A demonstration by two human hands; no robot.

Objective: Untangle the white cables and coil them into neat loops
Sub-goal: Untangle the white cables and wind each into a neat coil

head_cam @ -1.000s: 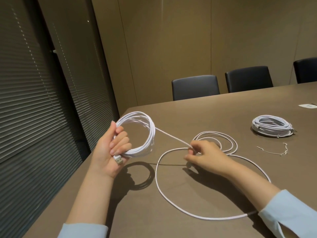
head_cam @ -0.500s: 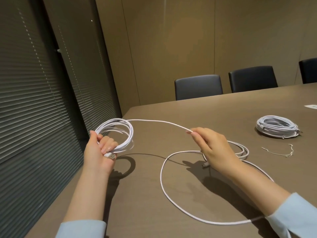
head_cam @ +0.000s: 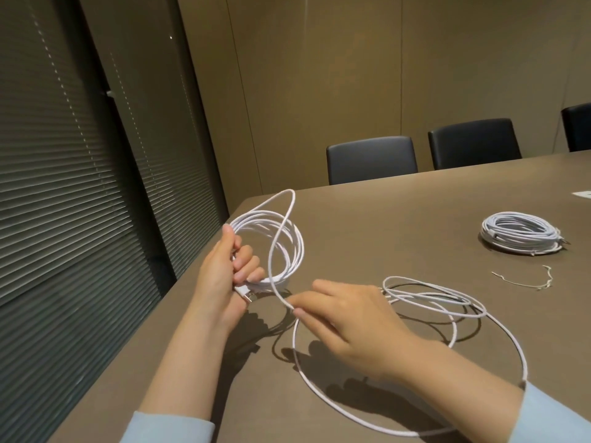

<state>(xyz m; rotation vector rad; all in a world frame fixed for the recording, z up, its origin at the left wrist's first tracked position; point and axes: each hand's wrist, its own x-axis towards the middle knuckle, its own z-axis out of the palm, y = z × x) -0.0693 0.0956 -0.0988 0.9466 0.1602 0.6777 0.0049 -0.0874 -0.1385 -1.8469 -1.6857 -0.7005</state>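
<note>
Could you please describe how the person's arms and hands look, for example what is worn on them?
Both hands, the left hand and the right hand, are bare, with no gloves, rings or watch visible. The forearms are uncovered; pale light blue sleeves are pushed back up the forearms, one on each arm. The fingernails look short and unpainted.

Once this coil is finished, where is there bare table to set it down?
Bare table lies between the held coil and the finished coil, toward the chairs. Near the right hand it is crowded with loose cable; a thin tie lies beyond.
</note>
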